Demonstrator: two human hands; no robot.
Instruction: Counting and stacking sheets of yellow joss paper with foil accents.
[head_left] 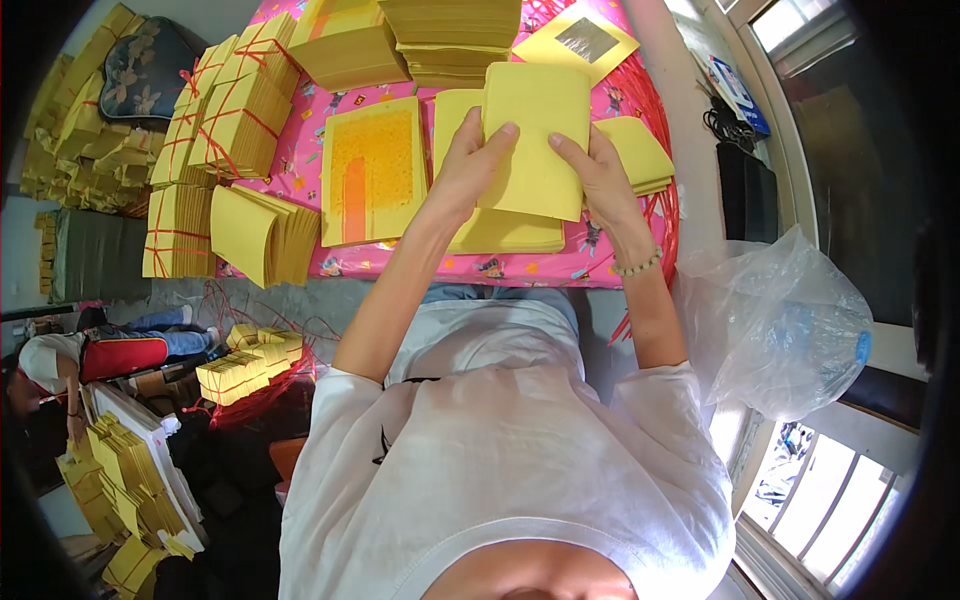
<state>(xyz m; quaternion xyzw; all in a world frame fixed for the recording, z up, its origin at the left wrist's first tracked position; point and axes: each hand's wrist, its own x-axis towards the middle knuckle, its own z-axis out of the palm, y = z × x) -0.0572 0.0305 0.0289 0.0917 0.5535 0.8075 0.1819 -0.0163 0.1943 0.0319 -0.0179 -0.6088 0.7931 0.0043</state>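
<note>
Both hands closed on yellow paper stack (535, 140): left hand (470, 165) pinching left edge, right hand (598, 175) gripping right edge. Stack lifted above second yellow pile (500, 232) directly beneath. Risk: loose sheets fanning or slipping, since only edges clamped. Printed orange sheets (372, 172) left of grip.

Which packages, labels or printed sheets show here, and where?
Blue-and-white printed packet: far right ledge, flat, rectangular.
Yellow sheet with silver foil square: table's far edge.
Yellow sheet with orange printed panel: left of the hands.
Clear plastic bag: right, crumpled.
</note>
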